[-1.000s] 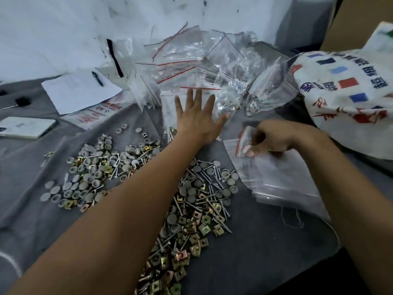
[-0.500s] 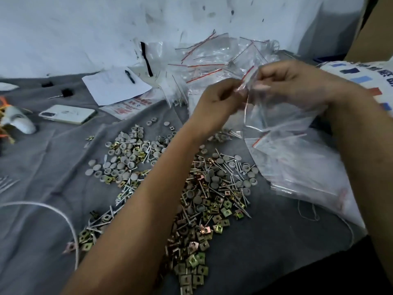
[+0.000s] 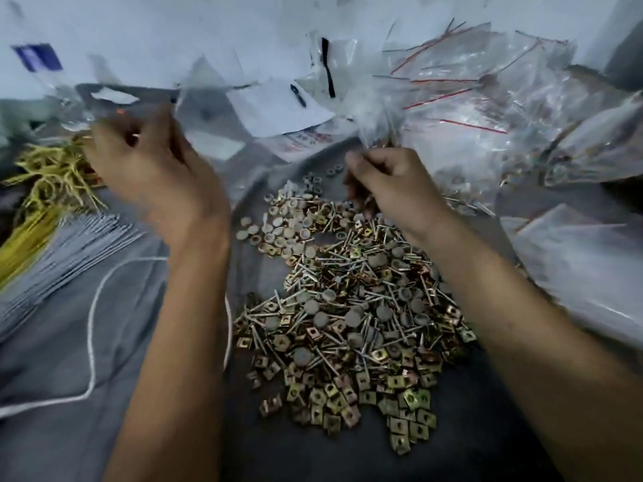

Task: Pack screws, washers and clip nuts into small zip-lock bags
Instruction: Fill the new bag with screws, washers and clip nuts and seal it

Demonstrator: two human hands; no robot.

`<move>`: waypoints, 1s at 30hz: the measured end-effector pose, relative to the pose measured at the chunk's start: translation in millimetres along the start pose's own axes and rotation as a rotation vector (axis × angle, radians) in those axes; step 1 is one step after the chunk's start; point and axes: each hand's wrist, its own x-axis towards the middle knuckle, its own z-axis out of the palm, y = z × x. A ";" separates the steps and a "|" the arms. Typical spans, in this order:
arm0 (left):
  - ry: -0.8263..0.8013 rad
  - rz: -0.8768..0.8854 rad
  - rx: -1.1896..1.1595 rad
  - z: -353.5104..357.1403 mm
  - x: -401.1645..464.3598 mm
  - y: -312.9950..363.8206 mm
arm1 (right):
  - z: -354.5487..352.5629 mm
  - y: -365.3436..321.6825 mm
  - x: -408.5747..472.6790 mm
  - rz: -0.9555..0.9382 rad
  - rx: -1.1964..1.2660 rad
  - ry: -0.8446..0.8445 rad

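A big heap of screws [image 3: 351,273], grey washers [image 3: 288,224] and brass clip nuts [image 3: 407,412] lies on the grey cloth [image 3: 69,429]. My left hand [image 3: 153,179] is raised at the left and grips a small clear zip-lock bag [image 3: 198,88], smeared by motion. My right hand [image 3: 393,182] hovers at the heap's far edge with its fingers curled; thin grey screws seem pinched at the fingertips, though blur hides the detail.
Empty zip-lock bags [image 3: 574,259] are stacked at the right, and filled red-striped ones [image 3: 469,99] are piled at the back. A paper sheet with a pen [image 3: 278,109] lies behind the heap. Yellow ties [image 3: 45,175], grey ties [image 3: 52,259] and a white cord [image 3: 92,325] lie left.
The hands have parted. My left hand swung left with the bag, while my right hand dropped to the heap's far edge. The view turned left and down.
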 end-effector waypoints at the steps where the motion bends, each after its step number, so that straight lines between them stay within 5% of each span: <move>1: 0.013 0.145 0.035 -3.8 -10.8 6.4 | 13.5 -0.9 -2.3 0.005 0.055 -0.060; 4: -0.275 0.446 -0.021 -10.0 -62.3 36.0 | 42.0 -4.9 -1.6 0.071 0.146 -0.041; 7: -0.554 0.484 0.016 -7.3 -89.0 39.7 | 45.6 -1.4 3.2 0.157 0.090 0.064; 17: -0.650 0.478 -0.286 1.8 -94.2 8.6 | 35.5 12.5 -0.3 0.162 0.003 0.038; 23: -0.744 0.092 -0.587 7.9 -97.9 9.1 | 33.5 21.9 -4.0 0.033 -0.049 0.054; 30: -0.952 -0.146 -0.767 10.1 -93.6 3.5 | 36.2 29.1 -8.9 -0.027 -0.047 -0.039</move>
